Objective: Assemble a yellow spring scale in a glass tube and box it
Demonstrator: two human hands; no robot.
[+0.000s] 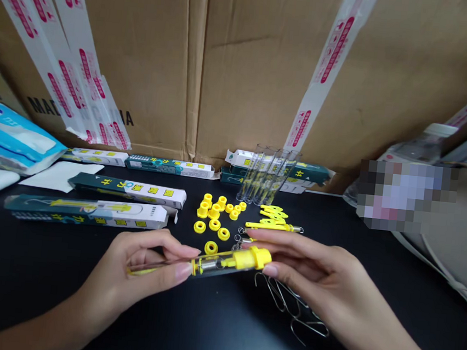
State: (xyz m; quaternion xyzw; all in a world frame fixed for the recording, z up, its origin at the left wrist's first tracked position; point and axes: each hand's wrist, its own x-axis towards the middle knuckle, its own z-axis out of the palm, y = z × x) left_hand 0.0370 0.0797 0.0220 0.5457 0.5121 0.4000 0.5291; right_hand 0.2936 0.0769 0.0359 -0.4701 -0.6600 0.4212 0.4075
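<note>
My left hand (126,263) is closed round the clear tube of a spring scale (212,265), held roughly level above the table. Inside the tube a coiled spring and yellow parts show. A yellow cap (246,259) sits in the tube's right end, and my right hand (327,272) pinches it with thumb and fingers. Just beyond are loose yellow caps and rings (214,211), yellow flat strips (273,214) and a yellow rod with a spring (273,227). Bent wire hooks (287,301) lie partly hidden under my right hand.
Several clear tubes (264,175) stand upright before small printed boxes (316,174). More boxes (89,212) lie at the left, near a blue packet (14,137). A plastic bottle (422,143) and a pale bag (454,235) are at right. Large cardboard boxes (261,62) wall off the back.
</note>
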